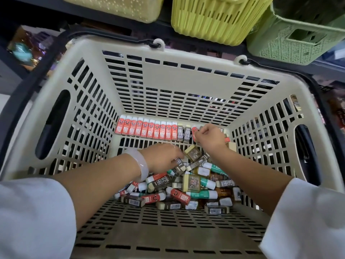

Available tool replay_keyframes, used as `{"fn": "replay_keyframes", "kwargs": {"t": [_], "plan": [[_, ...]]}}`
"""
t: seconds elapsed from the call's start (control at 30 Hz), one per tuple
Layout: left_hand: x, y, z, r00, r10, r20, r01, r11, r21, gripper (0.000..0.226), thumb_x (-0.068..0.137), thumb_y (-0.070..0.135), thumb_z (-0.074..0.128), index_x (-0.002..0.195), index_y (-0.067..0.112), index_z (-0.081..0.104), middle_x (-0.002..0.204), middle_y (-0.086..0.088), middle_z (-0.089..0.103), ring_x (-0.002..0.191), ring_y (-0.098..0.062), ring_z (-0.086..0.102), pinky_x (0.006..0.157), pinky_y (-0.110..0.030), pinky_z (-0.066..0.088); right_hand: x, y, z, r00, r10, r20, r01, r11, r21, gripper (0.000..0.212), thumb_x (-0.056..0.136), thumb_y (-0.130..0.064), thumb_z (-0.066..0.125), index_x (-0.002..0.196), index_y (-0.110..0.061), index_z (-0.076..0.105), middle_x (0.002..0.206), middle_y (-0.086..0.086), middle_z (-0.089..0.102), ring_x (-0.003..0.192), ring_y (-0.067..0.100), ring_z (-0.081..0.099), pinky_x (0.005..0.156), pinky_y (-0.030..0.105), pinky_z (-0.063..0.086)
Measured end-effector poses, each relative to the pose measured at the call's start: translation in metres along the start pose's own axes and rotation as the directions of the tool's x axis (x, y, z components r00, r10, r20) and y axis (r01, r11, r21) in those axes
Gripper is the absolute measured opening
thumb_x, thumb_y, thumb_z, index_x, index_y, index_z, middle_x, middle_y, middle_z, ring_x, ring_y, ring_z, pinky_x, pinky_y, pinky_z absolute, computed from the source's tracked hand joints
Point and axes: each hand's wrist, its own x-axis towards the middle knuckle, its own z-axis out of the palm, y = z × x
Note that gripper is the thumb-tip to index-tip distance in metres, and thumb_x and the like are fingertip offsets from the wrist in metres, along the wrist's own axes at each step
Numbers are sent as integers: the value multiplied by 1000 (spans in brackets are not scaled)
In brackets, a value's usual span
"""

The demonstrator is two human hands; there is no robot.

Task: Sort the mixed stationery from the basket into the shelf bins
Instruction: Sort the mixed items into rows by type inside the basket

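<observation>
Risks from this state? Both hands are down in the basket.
1. The right hand pinches a red eraser at the end of the upright row of erasers against the far wall; a nudge could topple the row.
2. The left hand grips a dark eraser on the loose pile; pulling it may shift neighbours.
3. Dark 2B erasers stand in the row beside the red ones, so types may get mixed.

One basket [168,75]; three shelf bins [214,19]; ten red erasers [147,128] in row; two hands [164,157].
</observation>
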Motion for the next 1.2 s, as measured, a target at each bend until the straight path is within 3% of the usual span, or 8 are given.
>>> {"fn": "replay_keyframes", "kwargs": {"t": [0.1, 0.2, 0.37, 0.53, 0.77, 0.97, 1.07, 1.2], "plan": [[-2, -3, 2, 999, 8, 49, -16, 987, 160, 33, 97, 25, 42, 126, 13, 52, 117, -8, 59, 108, -25, 55, 91, -38, 45, 6, -4, 8, 999, -46, 7, 47, 989, -138, 14, 90, -17, 55, 77, -14, 51, 78, 7, 63, 64, 18, 55, 50, 21, 41], [-3, -8, 0, 996, -45, 81, 32, 988, 148, 36, 94, 36, 46, 122, 14, 51, 110, -7, 61, 99, -23, 56, 85, -36, 46, 10, -4, 12, 995, -97, 9, 93, 930, -356, 13, 92, -14, 52, 83, -12, 61, 100, 12, 62, 61, 16, 52, 47, 20, 36], [1, -8, 0, 991, -93, 101, 83, 992, 95, 42, 89, 34, 57, 123, 10, 51, 118, -7, 55, 105, -23, 53, 89, -33, 45, 10, 1, -2, 971, -209, 120, 240, 878, -414, 24, 93, -16, 53, 113, -10, 65, 117, 12, 58, 78, 20, 59, 71, 26, 48], [3, -13, -3, 986, -132, 103, 136, 990, -29, 39, 90, 32, 57, 123, 11, 55, 124, -5, 55, 110, -22, 52, 90, -30, 41, 14, 14, -21, 938, -310, 153, 336, 714, -614, 32, 91, -19, 54, 122, -14, 56, 123, 8, 48, 111, 24, 50, 95, 38, 45], [2, -25, -10, 974, -206, -94, 201, 978, -53, 27, 88, 24, 60, 113, 13, 61, 118, -5, 59, 105, -21, 53, 80, -28, 40, 13, 16, -17, 889, -333, 313, 455, 712, -535, 37, 84, -18, 64, 120, -19, 55, 106, 5, 58, 100, 22, 53, 83, 30, 44], [2, -23, -10, 973, -193, -125, 191, 981, -25, 27, 88, 27, 59, 112, 14, 60, 114, -4, 59, 104, -21, 52, 85, -32, 45, 18, 13, -11, 951, -254, 175, 305, 859, -411, 16, 85, -18, 63, 84, -15, 48, 71, -5, 49, 64, 14, 49, 47, 20, 31], [1, -21, -11, 971, -206, -120, 203, 978, -36, 27, 88, 27, 59, 112, 15, 60, 114, -3, 58, 104, -22, 52, 85, -36, 46, 18, 10, -10, 966, -206, 154, 254, 864, -435, 22, 85, -24, 63, 93, -17, 44, 73, -5, 53, 63, 13, 51, 46, 21, 30], [0, -20, -14, 959, -244, -145, 215, 959, -186, 23, 87, 18, 62, 109, 12, 57, 98, -2, 55, 93, -22, 53, 78, -30, 43, 18, 6, -9, 952, -236, 194, 298, 855, -423, 40, 88, -13, 57, 126, -15, 46, 93, 2, 62, 71, 16, 55, 51, 21, 36]]}}
